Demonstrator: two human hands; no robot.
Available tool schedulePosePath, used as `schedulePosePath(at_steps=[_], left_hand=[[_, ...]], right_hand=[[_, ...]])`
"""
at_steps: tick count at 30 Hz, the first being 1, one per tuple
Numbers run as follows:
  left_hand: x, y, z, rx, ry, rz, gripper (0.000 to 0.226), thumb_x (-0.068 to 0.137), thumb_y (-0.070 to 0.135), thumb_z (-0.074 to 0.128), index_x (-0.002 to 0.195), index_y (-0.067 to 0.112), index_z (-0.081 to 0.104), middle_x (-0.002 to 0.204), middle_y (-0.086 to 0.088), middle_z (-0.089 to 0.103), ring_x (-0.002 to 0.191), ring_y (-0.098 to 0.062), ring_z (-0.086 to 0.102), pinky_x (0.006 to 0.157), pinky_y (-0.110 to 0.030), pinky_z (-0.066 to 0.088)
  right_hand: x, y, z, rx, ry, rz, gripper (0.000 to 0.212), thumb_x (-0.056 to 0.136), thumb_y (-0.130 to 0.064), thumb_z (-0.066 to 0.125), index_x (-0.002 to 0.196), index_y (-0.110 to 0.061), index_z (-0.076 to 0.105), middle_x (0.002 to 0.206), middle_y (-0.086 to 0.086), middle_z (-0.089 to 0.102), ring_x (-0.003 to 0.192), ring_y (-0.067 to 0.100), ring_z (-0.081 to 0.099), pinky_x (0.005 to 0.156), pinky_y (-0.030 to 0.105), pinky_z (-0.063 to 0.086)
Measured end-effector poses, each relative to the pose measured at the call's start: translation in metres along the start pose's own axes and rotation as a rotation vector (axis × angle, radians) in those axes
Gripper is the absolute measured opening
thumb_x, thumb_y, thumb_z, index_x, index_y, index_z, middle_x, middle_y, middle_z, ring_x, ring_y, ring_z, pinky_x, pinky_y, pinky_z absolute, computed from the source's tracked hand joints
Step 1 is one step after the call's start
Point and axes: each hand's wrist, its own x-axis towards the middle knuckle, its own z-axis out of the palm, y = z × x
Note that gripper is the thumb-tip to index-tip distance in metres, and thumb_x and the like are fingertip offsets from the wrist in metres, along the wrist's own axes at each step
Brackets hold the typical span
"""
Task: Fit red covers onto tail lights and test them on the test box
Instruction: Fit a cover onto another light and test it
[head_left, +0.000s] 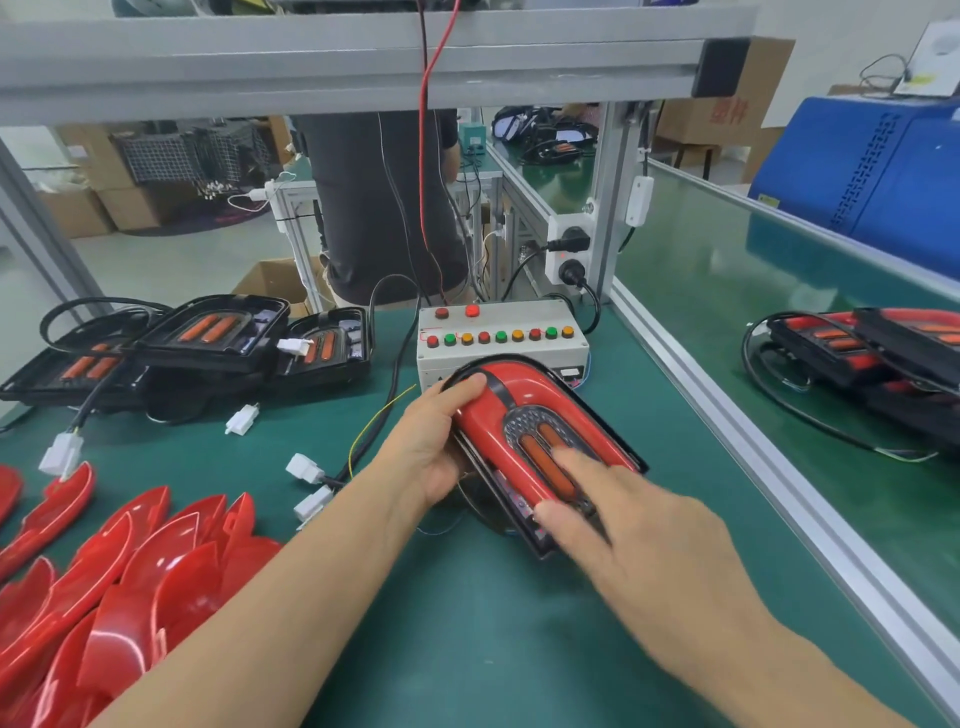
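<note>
Glossy red plastic covers (130, 561) lie on a matt green, seemingly rubbery mat (467, 623).

The green bench (467, 623) carried red covers (119, 566) near left, uncovered tail lights (208, 338) far left, and the test box (501, 335) far centre.

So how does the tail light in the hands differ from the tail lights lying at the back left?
The tail light in the hands wears a red cover; the back-left tail lights are bare black. The left hand grips the first and the right hand presses on it; the others lie untouched. Both show orange strips.
</note>
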Motion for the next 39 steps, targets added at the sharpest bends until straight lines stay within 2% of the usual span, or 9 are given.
schedulePosePath(at_steps=[2,3,7,12,16,20,31,36,39], left_hand=[[-0.001,0.004,-0.004,-0.035,0.007,0.002,0.020,0.086,0.014,0.065,0.106,0.013,0.061,0.080,-0.009,0.074,0.066,-0.022,0.071,0.056,-0.038,0.058],[-0.001,0.004,-0.005,-0.042,0.002,0.009,0.021,0.085,0.014,0.065,0.106,0.014,0.061,0.081,-0.009,0.074,0.066,-0.022,0.072,0.056,-0.038,0.058],[-0.006,0.000,0.001,-0.048,-0.018,0.042,0.022,0.084,0.014,0.065,0.106,0.014,0.060,0.082,-0.007,0.074,0.068,-0.020,0.072,0.059,-0.038,0.058],[-0.012,0.001,0.009,0.015,-0.069,0.128,0.027,0.085,0.014,0.065,0.112,0.015,0.062,0.083,-0.004,0.073,0.067,-0.016,0.070,0.057,-0.031,0.056],[-0.017,0.000,0.008,0.055,-0.080,0.147,0.042,0.083,0.019,0.067,0.122,0.005,0.058,0.094,-0.010,0.072,0.075,-0.020,0.070,0.061,-0.032,0.056],[-0.022,-0.002,0.008,0.045,-0.093,0.163,0.047,0.075,0.023,0.070,0.117,0.004,0.062,0.093,-0.010,0.073,0.075,-0.019,0.070,0.060,-0.031,0.056],[-0.022,0.002,0.007,0.117,-0.089,0.135,0.032,0.079,0.025,0.068,0.107,0.010,0.068,0.092,-0.007,0.074,0.073,-0.017,0.069,0.058,-0.029,0.056],[-0.022,0.002,0.007,0.102,-0.033,0.135,0.034,0.079,0.019,0.068,0.110,0.005,0.067,0.099,-0.013,0.072,0.080,-0.023,0.067,0.075,-0.041,0.057],[-0.020,0.000,0.008,0.085,0.004,0.187,0.022,0.076,0.015,0.070,0.097,0.008,0.069,0.084,-0.008,0.073,0.068,-0.019,0.068,0.061,-0.032,0.058]], right_hand=[[-0.004,0.011,-0.010,0.303,-0.030,0.250,0.074,0.073,-0.089,0.018,0.085,-0.031,0.063,0.066,-0.014,0.059,0.059,0.007,0.053,0.059,0.029,0.043],[-0.004,0.016,-0.012,0.443,-0.096,0.386,0.078,0.069,-0.090,0.029,0.080,-0.022,0.065,0.063,-0.010,0.062,0.054,0.008,0.052,0.057,0.028,0.044],[-0.001,0.018,0.002,1.147,-0.428,0.638,0.066,0.055,-0.063,0.069,0.106,-0.021,0.069,0.100,0.001,0.075,0.085,0.014,0.073,0.072,0.032,0.059],[0.006,0.018,0.025,1.534,-0.367,0.675,0.071,0.057,-0.024,0.083,0.122,-0.008,0.059,0.102,0.006,0.075,0.093,0.022,0.072,0.072,0.032,0.059],[0.006,0.018,0.027,1.561,-0.370,0.653,0.061,0.061,-0.013,0.082,0.118,-0.003,0.063,0.105,0.013,0.073,0.084,0.021,0.071,0.069,0.031,0.059],[0.003,0.018,0.030,1.452,-0.323,0.599,0.061,0.057,-0.022,0.083,0.114,-0.011,0.065,0.104,0.006,0.075,0.087,0.017,0.072,0.070,0.027,0.058],[0.003,0.012,0.031,1.422,-0.309,0.562,0.058,0.053,-0.025,0.083,0.108,-0.013,0.069,0.101,0.005,0.075,0.091,0.018,0.072,0.080,0.031,0.056],[-0.002,0.011,0.033,1.335,-0.251,0.529,0.049,0.058,-0.027,0.090,0.102,-0.016,0.073,0.098,0.004,0.076,0.089,0.019,0.070,0.085,0.037,0.055],[-0.002,0.007,0.036,1.317,-0.199,0.543,0.041,0.057,-0.022,0.089,0.094,-0.014,0.075,0.090,0.007,0.076,0.081,0.019,0.070,0.082,0.039,0.056]])
